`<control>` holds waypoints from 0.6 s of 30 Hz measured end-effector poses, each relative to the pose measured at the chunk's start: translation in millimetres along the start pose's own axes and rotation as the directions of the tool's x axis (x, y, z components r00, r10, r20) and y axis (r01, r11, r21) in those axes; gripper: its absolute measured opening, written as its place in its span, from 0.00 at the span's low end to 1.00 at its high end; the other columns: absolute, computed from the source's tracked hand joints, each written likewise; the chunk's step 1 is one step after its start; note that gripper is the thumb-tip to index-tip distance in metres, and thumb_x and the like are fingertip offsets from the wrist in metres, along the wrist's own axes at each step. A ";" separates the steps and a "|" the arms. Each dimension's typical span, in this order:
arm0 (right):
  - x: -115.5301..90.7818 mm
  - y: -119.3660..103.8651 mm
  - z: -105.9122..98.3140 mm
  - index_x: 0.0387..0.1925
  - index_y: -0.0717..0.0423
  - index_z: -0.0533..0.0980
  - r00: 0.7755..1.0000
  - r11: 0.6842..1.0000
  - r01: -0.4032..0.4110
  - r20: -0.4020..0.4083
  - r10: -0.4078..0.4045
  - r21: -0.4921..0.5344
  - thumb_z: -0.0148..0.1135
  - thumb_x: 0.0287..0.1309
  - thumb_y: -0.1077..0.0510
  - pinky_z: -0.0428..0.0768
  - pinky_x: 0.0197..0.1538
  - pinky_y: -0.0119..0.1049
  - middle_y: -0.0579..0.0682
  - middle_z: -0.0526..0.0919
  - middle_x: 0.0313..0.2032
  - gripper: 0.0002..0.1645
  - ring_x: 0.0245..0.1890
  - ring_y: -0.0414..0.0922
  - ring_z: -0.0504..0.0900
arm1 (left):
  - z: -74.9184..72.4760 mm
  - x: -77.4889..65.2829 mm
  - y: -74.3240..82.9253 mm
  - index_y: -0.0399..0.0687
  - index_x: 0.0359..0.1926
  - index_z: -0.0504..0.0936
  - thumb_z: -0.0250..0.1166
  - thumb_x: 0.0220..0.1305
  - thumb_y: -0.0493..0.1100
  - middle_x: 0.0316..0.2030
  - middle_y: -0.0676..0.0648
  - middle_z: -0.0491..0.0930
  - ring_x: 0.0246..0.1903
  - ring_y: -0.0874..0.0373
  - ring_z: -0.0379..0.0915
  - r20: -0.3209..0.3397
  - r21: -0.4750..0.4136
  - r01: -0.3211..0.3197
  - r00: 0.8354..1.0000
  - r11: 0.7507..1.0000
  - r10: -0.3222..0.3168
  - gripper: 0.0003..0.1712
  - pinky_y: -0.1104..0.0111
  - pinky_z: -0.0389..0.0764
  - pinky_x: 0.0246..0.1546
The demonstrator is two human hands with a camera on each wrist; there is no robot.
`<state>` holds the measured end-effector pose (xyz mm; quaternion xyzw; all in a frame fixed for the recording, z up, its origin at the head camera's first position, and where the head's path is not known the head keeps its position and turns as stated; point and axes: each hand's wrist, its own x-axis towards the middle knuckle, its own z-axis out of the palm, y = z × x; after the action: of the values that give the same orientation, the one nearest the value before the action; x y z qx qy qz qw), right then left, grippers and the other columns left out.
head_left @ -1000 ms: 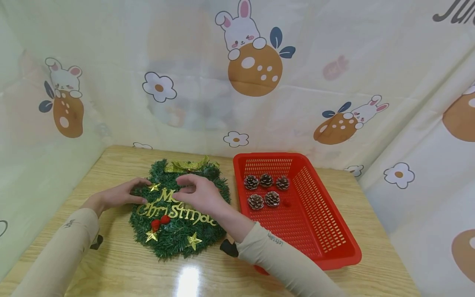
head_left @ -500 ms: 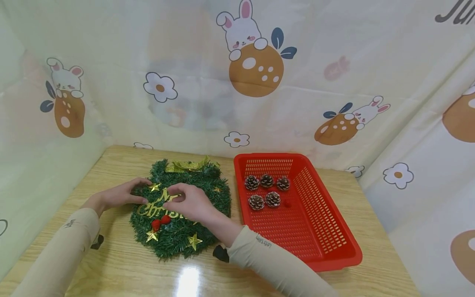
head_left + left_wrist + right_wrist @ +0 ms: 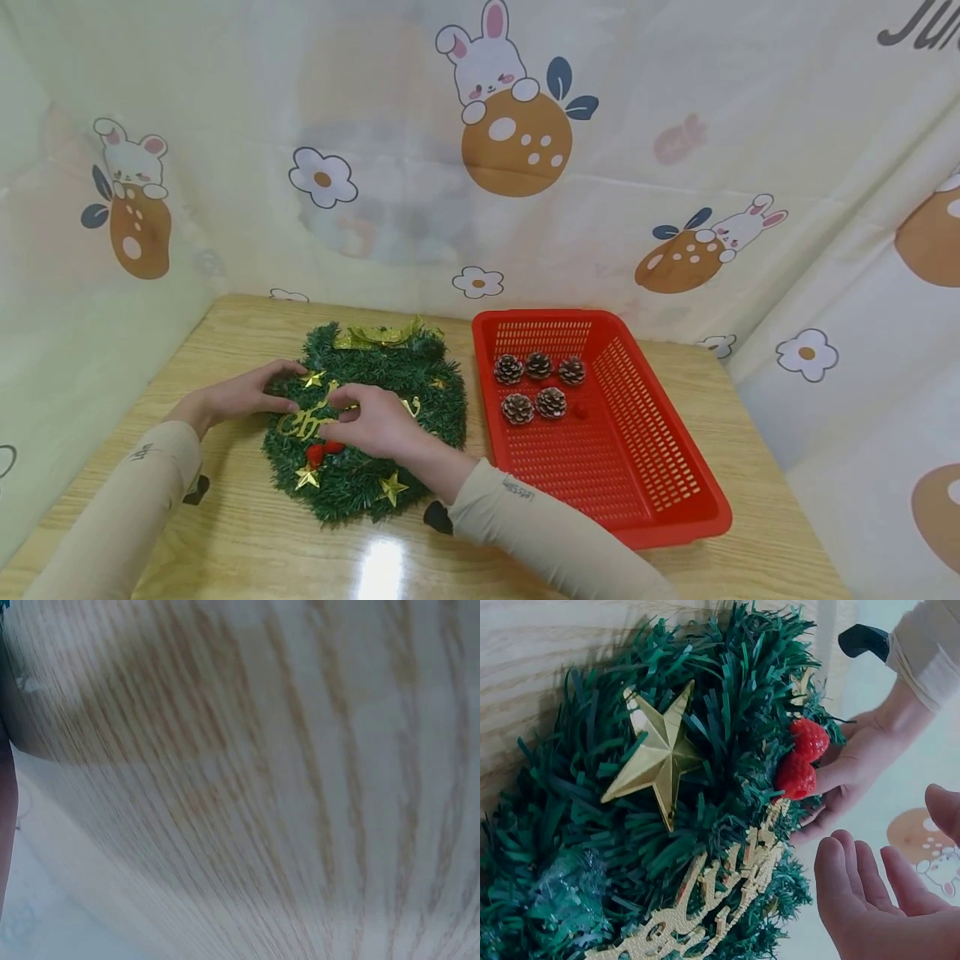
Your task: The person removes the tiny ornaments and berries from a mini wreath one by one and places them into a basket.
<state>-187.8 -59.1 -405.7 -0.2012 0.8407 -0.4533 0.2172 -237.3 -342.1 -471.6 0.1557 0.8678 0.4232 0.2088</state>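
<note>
A green Christmas wreath (image 3: 348, 492) lies on the wooden table, trimmed with a gold bow (image 3: 382, 335), gold stars, red berries (image 3: 795, 776) and gold lettering (image 3: 296, 425). My left hand (image 3: 240, 396) rests on its left edge, thumb and fingers spread apart. Over the middle hovers my right hand (image 3: 382, 421), fingers loosely curved, covering part of the lettering. In the right wrist view this same right hand (image 3: 889, 900) has nothing between thumb and fingers, beside the wreath's green tinsel. The left wrist view shows mostly blurred wood grain.
A red plastic basket (image 3: 701, 517) stands right of the wreath, with several pine cones (image 3: 517, 408) and one small red item (image 3: 579, 410) inside. Behind the table (image 3: 262, 558) hangs a curtain (image 3: 405, 233) printed with rabbits and flowers.
My right hand has moved left and toward the near side over the lettering, uncovering the wreath's right part. The left hand stays in place.
</note>
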 end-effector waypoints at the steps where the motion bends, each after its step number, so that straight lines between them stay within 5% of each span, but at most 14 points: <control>1: 0.2 0.1 1.0 0.58 0.46 0.77 1.000 1.000 0.000 0.002 0.000 -0.016 0.71 0.56 0.47 0.80 0.41 0.33 0.40 0.81 0.53 0.28 0.46 0.34 0.80 | 0.1 0.3 -0.4 0.41 0.70 0.58 0.66 0.65 0.49 0.69 0.30 0.55 0.68 0.30 0.47 0.000 0.001 -0.002 1.000 1.000 0.002 0.39 0.36 0.56 0.62; 18: 8.1 3.0 14.7 0.59 0.48 0.77 0.999 0.985 0.032 0.023 -0.028 -0.169 0.70 0.58 0.49 0.79 0.42 0.30 0.41 0.82 0.53 0.28 0.46 0.36 0.81 | 0.7 1.4 -4.9 0.41 0.70 0.59 0.66 0.65 0.49 0.69 0.30 0.56 0.68 0.30 0.47 -0.012 0.032 -0.017 1.000 0.999 0.017 0.40 0.35 0.56 0.62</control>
<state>-186.8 -71.9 -417.0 -0.2362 0.8708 -0.3813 0.2012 -238.6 -343.9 -476.3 0.1638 0.8742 0.4123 0.1974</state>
